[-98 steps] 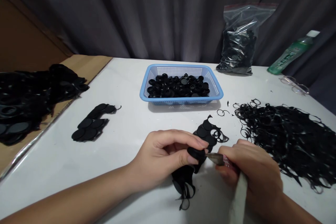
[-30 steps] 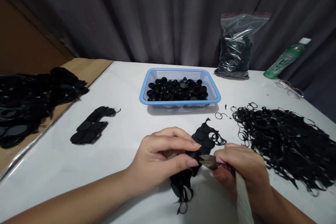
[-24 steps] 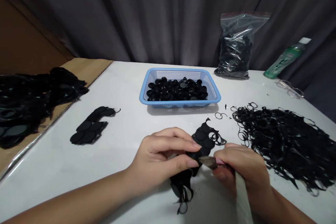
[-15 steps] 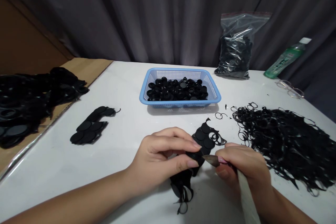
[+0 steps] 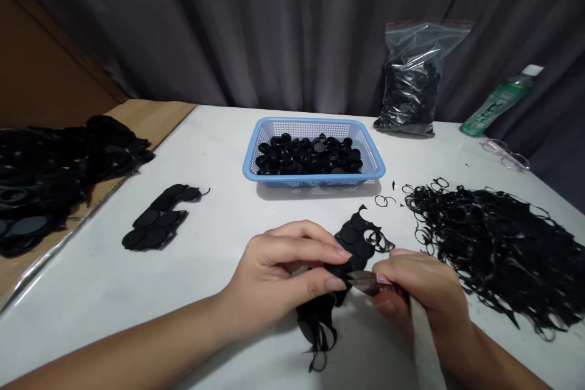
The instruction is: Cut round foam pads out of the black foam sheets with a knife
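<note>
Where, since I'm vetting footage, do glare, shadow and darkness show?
Head view: bright glints streak the clear plastic zip bag; head view: a soft shadow lies beneath the light-blue perforated plastic basket; head view: the small black piece in the bare left hand is too dark to show its shape.

Lights the white table moderately, apparently from overhead. Falls off to dim across the gray curtain, near-black at the upper right corner. Casts a soft shadow just below the blue basket. Produces glare on the clear bag. Blurs the blades slightly. Loses detail in the black heap at left and the black piece in the left hand. Stretches shapes toward the side edges, apparently tilting the green bottle outward.
</note>
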